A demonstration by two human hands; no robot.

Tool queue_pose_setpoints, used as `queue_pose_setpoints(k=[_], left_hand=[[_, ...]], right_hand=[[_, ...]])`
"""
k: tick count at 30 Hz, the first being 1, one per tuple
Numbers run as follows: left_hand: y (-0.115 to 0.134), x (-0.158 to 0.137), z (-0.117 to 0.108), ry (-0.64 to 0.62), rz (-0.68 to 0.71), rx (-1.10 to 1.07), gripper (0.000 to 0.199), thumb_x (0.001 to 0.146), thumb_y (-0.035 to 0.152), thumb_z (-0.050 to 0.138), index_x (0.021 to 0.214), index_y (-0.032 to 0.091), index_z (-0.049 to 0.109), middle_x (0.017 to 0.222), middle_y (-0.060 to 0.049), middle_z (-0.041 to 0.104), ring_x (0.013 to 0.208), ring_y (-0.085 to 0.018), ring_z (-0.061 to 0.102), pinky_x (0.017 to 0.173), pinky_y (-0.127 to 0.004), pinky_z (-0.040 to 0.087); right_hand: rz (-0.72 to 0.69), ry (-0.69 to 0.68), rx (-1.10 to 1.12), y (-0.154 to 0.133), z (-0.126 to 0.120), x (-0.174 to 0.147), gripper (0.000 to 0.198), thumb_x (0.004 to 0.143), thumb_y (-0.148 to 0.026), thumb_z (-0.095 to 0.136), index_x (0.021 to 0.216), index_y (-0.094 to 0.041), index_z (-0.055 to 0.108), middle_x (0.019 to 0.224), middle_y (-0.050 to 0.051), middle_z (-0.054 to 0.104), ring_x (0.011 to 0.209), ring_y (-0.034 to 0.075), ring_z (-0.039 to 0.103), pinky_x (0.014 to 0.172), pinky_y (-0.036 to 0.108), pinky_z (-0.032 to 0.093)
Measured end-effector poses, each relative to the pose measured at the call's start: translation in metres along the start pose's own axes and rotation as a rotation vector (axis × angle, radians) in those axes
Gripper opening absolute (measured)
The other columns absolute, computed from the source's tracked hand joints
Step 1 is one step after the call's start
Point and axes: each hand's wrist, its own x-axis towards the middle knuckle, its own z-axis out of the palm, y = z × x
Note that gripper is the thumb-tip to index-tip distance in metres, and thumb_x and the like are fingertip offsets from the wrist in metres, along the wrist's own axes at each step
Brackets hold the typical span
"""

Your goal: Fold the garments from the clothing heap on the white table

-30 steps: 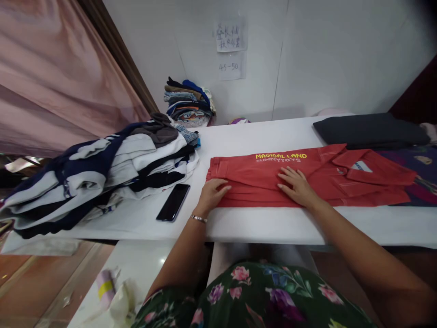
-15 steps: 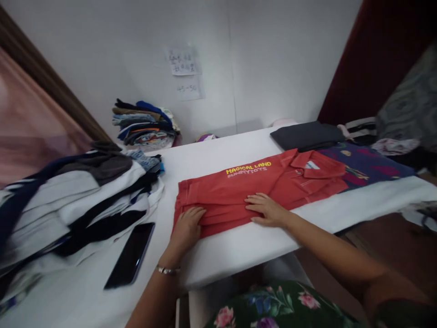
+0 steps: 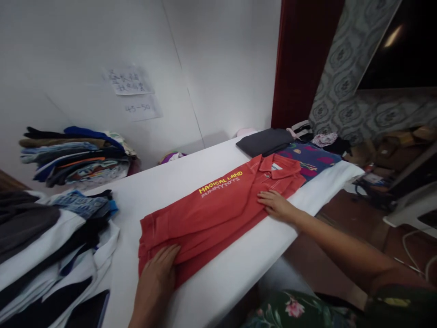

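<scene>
A red collared shirt (image 3: 211, 214) lies lengthwise on the white-covered table (image 3: 136, 187), with yellow and white lettering on it and its collar toward the right. My left hand (image 3: 160, 269) rests on the shirt's near left end, fingers stretched over the cloth. Farther right, my right hand (image 3: 277, 206) lies on the shirt's near side below the collar, its fingers extended flat. Creases run along the fabric between the two hands. Beyond the collar is a dark blue patterned garment (image 3: 312, 157), partly covered by the shirt.
On the left lies a heap of loose clothes (image 3: 51, 246), with a phone (image 3: 88, 312) at its near edge. Behind it stands a folded clothes stack (image 3: 78, 157). A dark grey folded garment (image 3: 264, 141) is at the far side. Handwritten paper (image 3: 133, 91) hangs on the wall.
The view has turned to the right, bringing patterned wallpaper and a dark screen into sight. My right hand has slid along the shirt toward the collar; my left stays at the other end.
</scene>
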Motion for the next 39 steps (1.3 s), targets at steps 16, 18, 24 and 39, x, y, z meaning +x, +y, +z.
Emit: queue_pose_setpoints(k=[16, 18, 24, 39], left_hand=[[0.009, 0.009, -0.014, 0.107, -0.011, -0.114, 0.052, 0.079, 0.034, 0.043, 0.125, 0.053, 0.059, 0.111, 0.005, 0.073, 0.106, -0.030, 0.066, 0.091, -0.050, 0.055], [0.010, 0.008, -0.015, 0.152, -0.006, -0.099, 0.060, 0.078, 0.031, 0.043, 0.134, 0.054, 0.048, 0.119, 0.005, 0.069, 0.114, -0.031, 0.062, 0.094, -0.053, 0.052], [0.006, 0.006, -0.010, 0.058, 0.003, -0.060, 0.057, 0.073, 0.028, 0.044, 0.120, 0.055, 0.061, 0.108, 0.008, 0.073, 0.109, -0.032, 0.065, 0.086, -0.053, 0.055], [-0.002, 0.007, -0.010, 0.071, 0.067, 0.021, 0.047, 0.079, 0.033, 0.036, 0.103, 0.026, 0.076, 0.109, 0.001, 0.074, 0.107, -0.025, 0.067, 0.091, -0.040, 0.057]], right_hand=[[0.384, 0.122, -0.296, 0.109, -0.048, -0.031, 0.038, 0.088, -0.015, 0.044, 0.115, -0.020, 0.070, 0.118, 0.010, 0.069, 0.112, 0.026, 0.062, 0.093, 0.044, 0.048], [0.431, 0.176, -0.275, 0.113, -0.049, -0.032, 0.039, 0.087, -0.015, 0.043, 0.112, -0.021, 0.072, 0.111, 0.009, 0.072, 0.105, 0.025, 0.065, 0.089, 0.041, 0.050], [0.432, 0.247, -0.188, 0.116, -0.047, -0.035, 0.040, 0.083, -0.012, 0.041, 0.103, -0.022, 0.075, 0.103, 0.007, 0.073, 0.098, 0.023, 0.064, 0.089, 0.039, 0.051], [0.796, 0.512, 0.058, 0.128, -0.049, -0.045, 0.019, 0.077, -0.026, 0.052, 0.079, -0.019, 0.070, 0.086, 0.007, 0.068, 0.084, 0.023, 0.058, 0.082, 0.037, 0.047]])
